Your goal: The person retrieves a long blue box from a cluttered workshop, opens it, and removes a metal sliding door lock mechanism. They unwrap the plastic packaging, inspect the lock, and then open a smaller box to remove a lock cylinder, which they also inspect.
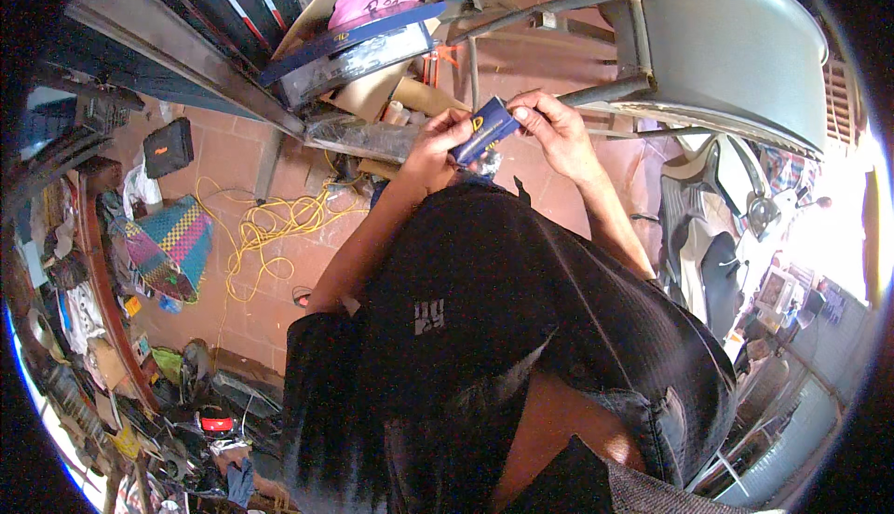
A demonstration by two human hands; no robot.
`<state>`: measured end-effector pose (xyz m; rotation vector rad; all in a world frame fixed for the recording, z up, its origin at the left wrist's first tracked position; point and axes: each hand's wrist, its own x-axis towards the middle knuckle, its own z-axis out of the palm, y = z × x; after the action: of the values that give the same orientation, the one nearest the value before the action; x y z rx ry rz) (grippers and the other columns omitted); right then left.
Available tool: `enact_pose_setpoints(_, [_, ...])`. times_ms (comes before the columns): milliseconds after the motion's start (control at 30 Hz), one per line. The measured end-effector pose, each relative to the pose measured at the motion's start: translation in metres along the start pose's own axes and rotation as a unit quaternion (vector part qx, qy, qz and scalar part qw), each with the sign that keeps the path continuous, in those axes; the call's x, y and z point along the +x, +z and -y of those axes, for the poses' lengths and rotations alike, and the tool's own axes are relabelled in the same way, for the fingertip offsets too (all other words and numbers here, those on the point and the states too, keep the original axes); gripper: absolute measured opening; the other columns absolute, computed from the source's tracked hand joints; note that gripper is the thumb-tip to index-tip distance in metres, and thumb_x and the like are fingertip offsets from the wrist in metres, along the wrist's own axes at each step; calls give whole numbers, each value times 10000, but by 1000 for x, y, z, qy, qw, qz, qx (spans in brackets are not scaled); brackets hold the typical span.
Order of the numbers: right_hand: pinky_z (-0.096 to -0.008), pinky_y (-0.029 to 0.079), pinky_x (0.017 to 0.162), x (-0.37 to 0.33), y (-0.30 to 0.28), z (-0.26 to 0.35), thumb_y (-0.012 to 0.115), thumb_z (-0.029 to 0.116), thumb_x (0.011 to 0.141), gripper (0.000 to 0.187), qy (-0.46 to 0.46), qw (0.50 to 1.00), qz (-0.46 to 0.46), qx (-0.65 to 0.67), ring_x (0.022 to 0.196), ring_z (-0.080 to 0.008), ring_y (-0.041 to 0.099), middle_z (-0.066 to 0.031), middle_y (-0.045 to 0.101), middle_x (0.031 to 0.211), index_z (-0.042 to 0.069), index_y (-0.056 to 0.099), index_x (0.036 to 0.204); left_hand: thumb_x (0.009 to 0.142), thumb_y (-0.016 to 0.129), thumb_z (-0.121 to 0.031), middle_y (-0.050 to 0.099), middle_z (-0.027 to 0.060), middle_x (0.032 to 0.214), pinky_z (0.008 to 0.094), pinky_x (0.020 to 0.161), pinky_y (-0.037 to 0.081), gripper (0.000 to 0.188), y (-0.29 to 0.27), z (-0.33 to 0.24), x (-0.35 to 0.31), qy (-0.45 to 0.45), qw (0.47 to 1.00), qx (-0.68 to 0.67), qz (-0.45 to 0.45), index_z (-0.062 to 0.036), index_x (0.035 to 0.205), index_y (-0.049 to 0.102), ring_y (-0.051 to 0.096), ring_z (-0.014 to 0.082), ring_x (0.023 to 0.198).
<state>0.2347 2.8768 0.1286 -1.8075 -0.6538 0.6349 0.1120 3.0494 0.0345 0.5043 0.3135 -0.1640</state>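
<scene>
In front of my chest I hold a small dark blue box with yellow printing, tilted up toward the right. My left hand grips its lower left part, thumb over the front. At the box's upper right end, my right hand has its thumb and fingers pinched together on the edge. Whether the fingertips hold a flap there is too small to tell. Just beyond my left hand, a larger blue and silver box lies tilted on cardboard, with a pink cloth behind it.
A big grey rounded tub stands at the far right beside a metal frame. Yellow cable lies coiled on the tiled floor at left. A woven basket, a black case and clutter line the left side. Chairs stand at right.
</scene>
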Motion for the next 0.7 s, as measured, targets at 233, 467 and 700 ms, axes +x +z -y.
enact_pose_setpoints(233, [-237, 488, 728, -1, 8, 1, 697, 164, 966, 328, 58, 989, -55, 122, 820, -75, 568, 9, 666, 987, 55, 666, 1274, 964, 629, -85, 611, 69, 1291, 312, 912, 516, 578, 33, -17, -5, 103, 970, 201, 87, -45, 1507, 436, 609, 155, 1093])
enact_pose_setpoints(467, [-287, 482, 956, -4, 22, 0, 692, 163, 969, 429, 9, 993, -91, 69, 1079, -139, 614, -76, 690, 1181, 22, 612, 1366, 931, 663, -106, 663, 132, 1218, 322, 951, 497, 546, 37, -7, -7, 229, 887, 401, -9, -45, 1452, 514, 643, 196, 1085])
enact_pose_setpoints(700, [-278, 500, 925, -6, 33, -9, 535, 229, 1069, 347, 38, 993, -79, 85, 1027, -124, 622, -56, 691, 1137, -5, 644, 1301, 872, 703, -131, 659, 197, 1046, 377, 852, 518, 571, 37, -10, -5, 284, 826, 484, -49, -54, 1418, 556, 672, 311, 946])
